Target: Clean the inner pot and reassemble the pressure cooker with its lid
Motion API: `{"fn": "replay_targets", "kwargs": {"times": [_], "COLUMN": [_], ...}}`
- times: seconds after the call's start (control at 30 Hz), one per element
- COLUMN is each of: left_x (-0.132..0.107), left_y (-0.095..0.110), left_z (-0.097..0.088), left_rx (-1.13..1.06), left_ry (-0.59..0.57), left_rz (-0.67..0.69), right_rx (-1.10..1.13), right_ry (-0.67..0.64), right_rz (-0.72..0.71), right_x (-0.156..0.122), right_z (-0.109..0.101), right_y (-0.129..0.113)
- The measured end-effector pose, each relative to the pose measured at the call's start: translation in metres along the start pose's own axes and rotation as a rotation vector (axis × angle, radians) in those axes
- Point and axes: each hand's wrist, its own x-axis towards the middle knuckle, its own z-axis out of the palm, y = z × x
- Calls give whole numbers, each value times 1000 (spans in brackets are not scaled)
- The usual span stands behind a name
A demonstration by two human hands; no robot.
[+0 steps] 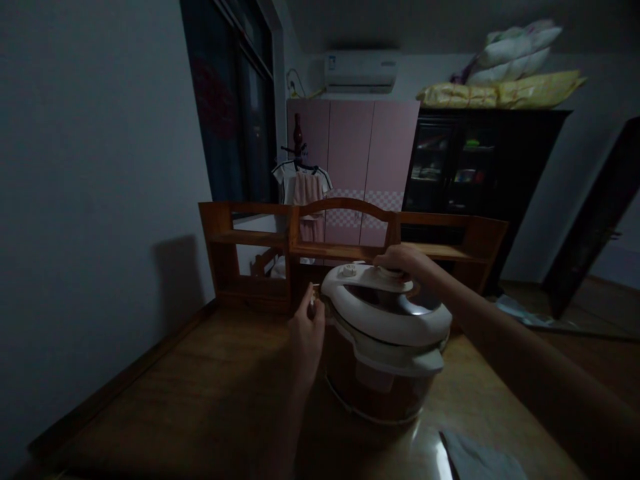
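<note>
A pressure cooker (383, 400) with a brown body and a cream rim stands on the wooden table. Its cream lid (370, 321) has a dark, shiny centre and appears slightly tilted over the pot. My right hand (400, 260) is wrapped round the handle on top of the lid. At the cooker's left side, my left hand (309, 333) is closed, thumb and fingers pinched together near the rim. A small pale bit shows at its fingertips, too dim to name. Whether that hand touches the cooker cannot be made out.
Behind the cooker runs a low wooden shelf unit (250, 293). A grey cloth (480, 460) lies at the table's front right. The wall (100, 200) borders the table on the left. Farther back are a pink wardrobe (350, 147) and a black cabinet (505, 153).
</note>
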Motion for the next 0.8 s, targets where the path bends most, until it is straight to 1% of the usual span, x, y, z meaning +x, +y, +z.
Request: {"fn": "replay_targets", "kwargs": {"times": [0.1,0.4,0.53,0.67,0.8], "left_x": [-1,-5,-9,-10,-12], "left_y": [-1,-5,-8,-10,-10], "left_z": [3,8,13,16,18], "left_rx": [-11,-105,-152,-148,-142], "left_ry": [13,4,33,50,77], "left_rz": [-1,0,23,28,8], "right_rx": [-47,-121,-143,-166,-181], "right_ry": [-13,-25,-19,13,20], "right_rz": [-5,-106,-124,-140,-120], "right_x": [2,8,7,9,15], "right_z": [0,0,1,4,7], "right_y": [2,15,18,17,11]}}
